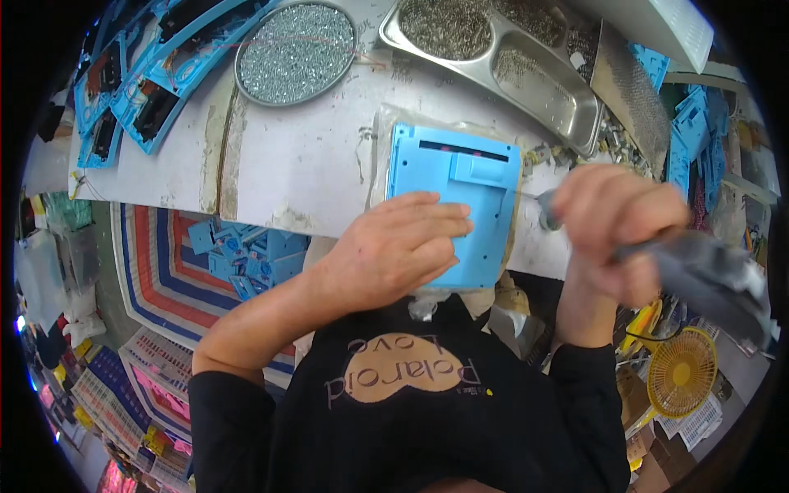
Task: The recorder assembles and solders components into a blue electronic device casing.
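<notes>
A: Where does the blue plastic housing [464, 193] lie?

B: At the near edge of the bench [312, 177], straight ahead of the person, on a clear plastic sheet. Its long axis runs near to far, with a dark slot along its far end.

A: And the hands?

B: The left hand [394, 246] lies flat on the housing's near left part, fingers spread toward the right, pressing it down. The right hand [612, 226] is just to the right of the housing, fisted around a grey powered screwdriver [699, 271]; it is blurred, and the tip seems to sit near the housing's right edge, though I cannot tell if it touches.

A: So the left hand is nearer?

B: Yes, it is on it.

A: What lies around?

B: Farther off, a round dish of screws [296, 53] to the left and a steel compartment tray [526, 66] of screws to the right. More blue parts [148, 74] lie far left. Nothing stands between tool and housing.
</notes>
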Demonstrator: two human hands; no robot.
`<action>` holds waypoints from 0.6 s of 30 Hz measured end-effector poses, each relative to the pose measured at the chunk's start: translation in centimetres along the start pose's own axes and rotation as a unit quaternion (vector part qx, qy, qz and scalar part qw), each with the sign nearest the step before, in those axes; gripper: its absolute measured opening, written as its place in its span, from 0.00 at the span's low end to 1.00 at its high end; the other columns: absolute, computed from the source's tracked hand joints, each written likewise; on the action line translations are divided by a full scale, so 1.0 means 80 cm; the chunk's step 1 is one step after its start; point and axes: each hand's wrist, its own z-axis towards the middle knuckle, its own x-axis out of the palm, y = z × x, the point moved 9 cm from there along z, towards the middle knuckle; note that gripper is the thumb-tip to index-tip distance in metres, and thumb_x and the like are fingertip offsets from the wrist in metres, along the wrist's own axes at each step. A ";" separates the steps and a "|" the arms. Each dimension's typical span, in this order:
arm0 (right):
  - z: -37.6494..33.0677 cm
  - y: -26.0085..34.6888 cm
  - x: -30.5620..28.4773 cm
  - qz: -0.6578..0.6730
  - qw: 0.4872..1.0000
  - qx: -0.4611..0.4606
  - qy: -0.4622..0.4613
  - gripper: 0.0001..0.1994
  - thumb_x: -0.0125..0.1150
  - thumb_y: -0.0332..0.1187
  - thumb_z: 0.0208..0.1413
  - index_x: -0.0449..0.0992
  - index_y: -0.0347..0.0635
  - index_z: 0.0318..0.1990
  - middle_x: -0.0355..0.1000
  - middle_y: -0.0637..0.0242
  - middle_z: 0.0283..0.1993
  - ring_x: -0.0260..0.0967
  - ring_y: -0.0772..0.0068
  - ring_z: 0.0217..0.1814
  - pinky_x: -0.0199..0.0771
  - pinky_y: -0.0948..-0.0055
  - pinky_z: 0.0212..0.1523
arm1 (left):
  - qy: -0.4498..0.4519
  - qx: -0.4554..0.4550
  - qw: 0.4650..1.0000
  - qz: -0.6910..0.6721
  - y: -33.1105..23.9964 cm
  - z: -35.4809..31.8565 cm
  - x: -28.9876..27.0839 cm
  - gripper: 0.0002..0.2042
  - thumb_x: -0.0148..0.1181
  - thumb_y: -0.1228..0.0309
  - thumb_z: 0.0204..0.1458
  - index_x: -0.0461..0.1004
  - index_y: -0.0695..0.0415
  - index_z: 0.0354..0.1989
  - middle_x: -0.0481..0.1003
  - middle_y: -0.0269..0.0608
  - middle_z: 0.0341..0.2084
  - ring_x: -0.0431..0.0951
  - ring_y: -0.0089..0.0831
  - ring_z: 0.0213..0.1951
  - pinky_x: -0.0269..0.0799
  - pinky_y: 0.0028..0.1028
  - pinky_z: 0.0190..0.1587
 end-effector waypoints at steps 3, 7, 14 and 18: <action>0.023 -0.018 -0.025 0.016 0.998 -0.008 -0.054 0.12 0.64 0.32 0.59 0.64 0.43 0.36 0.65 0.68 0.19 0.61 0.75 0.19 0.66 0.70 0.24 | 0.001 0.002 1.000 0.003 0.005 0.006 -0.002 0.10 0.70 0.76 0.50 0.70 0.58 0.27 0.81 0.40 0.48 0.80 0.38 0.57 0.75 0.43 0.58; 0.022 -0.049 -0.010 -0.035 0.998 0.033 -0.031 0.10 0.59 0.33 0.59 0.62 0.43 0.36 0.61 0.70 0.18 0.58 0.76 0.19 0.62 0.70 0.26 | 0.016 0.000 1.000 0.000 0.002 0.000 0.003 0.10 0.70 0.76 0.50 0.70 0.57 0.28 0.80 0.41 0.49 0.79 0.37 0.57 0.74 0.41 0.59; 0.031 -0.066 -0.011 -0.023 0.998 0.064 -0.017 0.10 0.57 0.36 0.60 0.67 0.42 0.42 0.60 0.73 0.18 0.57 0.78 0.19 0.60 0.70 0.28 | -0.003 -0.004 1.000 -0.006 0.008 -0.003 0.002 0.09 0.71 0.76 0.48 0.74 0.57 0.33 0.81 0.41 0.49 0.80 0.38 0.56 0.74 0.42 0.59; 0.045 -0.003 0.007 0.037 0.998 0.024 0.046 0.15 0.60 0.41 0.60 0.70 0.47 0.50 0.64 0.79 0.19 0.60 0.82 0.19 0.61 0.74 0.27 | -0.048 -0.011 0.996 -0.068 0.007 -0.006 -0.008 0.10 0.72 0.77 0.47 0.76 0.57 0.35 0.82 0.43 0.47 0.81 0.38 0.54 0.74 0.42 0.59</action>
